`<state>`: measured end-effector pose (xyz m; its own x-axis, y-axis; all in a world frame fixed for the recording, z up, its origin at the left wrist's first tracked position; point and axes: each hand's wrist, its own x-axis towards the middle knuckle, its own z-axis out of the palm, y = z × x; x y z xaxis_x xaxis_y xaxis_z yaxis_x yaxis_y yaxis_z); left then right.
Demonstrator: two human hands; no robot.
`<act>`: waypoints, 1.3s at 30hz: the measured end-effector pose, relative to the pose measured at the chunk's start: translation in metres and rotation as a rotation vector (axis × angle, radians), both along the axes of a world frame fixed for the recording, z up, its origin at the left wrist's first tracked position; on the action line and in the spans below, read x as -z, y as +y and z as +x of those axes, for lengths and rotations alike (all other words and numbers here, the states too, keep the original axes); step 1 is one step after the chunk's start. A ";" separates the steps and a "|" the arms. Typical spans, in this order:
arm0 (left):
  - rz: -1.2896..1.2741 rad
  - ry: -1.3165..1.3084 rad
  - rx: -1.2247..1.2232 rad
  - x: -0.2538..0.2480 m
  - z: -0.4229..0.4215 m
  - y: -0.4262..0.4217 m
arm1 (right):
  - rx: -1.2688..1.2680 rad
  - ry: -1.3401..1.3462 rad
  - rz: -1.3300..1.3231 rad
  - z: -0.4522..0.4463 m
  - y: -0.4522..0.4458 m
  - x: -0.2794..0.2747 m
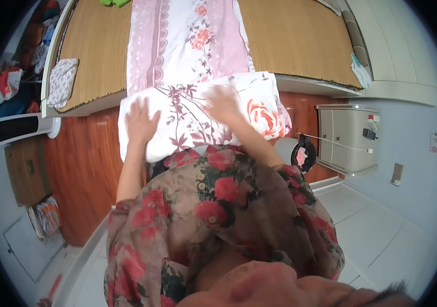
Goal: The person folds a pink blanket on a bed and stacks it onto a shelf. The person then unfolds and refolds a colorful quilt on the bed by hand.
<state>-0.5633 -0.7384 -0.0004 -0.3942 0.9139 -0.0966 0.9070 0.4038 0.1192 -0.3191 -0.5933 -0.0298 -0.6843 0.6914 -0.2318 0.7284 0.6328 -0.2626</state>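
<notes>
White floral cloth [190, 120], centre of the head view, spreads between me and the bed [295, 43], covering part of its near edge! Left hand [143, 122] lies on the cloth's left part, fingers apart, palm down, gripping nothing. Over on the right, my right hand [223, 106] is over the cloth's far half, a blur; whether its fingers are apart or together, or touching the fabric, I can't tell. Beyond, a pink-and-white floral strip [190, 43] runs far across the bed. Near right, a bin [286, 149] stands beside a grey cabinet [349, 135].
</notes>
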 end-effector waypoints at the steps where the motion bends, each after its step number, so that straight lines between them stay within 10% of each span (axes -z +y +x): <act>1: -0.015 -0.058 -0.093 0.031 -0.025 -0.016 | 0.057 -0.088 0.219 0.029 0.028 0.008; 4: 0.004 -0.880 -0.341 0.061 -0.076 -0.073 | 0.404 -0.114 0.080 0.085 0.055 -0.015; 7: 0.119 -1.070 -0.456 0.065 -0.063 -0.092 | 0.705 -0.290 -0.383 0.124 0.076 -0.026; 9: 0.183 -0.959 -0.499 0.039 -0.051 -0.094 | 0.553 0.201 -0.466 0.162 0.073 0.021; 16: 0.457 -0.779 -0.389 -0.022 -0.014 -0.143 | 0.651 0.554 -0.134 0.195 -0.027 -0.023; 18: 0.338 -0.299 0.094 -0.054 0.001 -0.152 | 0.471 0.510 -0.023 0.204 -0.049 -0.039; 24: 0.353 0.049 0.187 -0.047 -0.006 -0.141 | 0.252 0.404 0.142 0.217 -0.054 -0.046; 39: 0.533 0.027 0.221 -0.067 -0.038 -0.120 | 0.210 0.579 0.081 0.212 -0.020 -0.045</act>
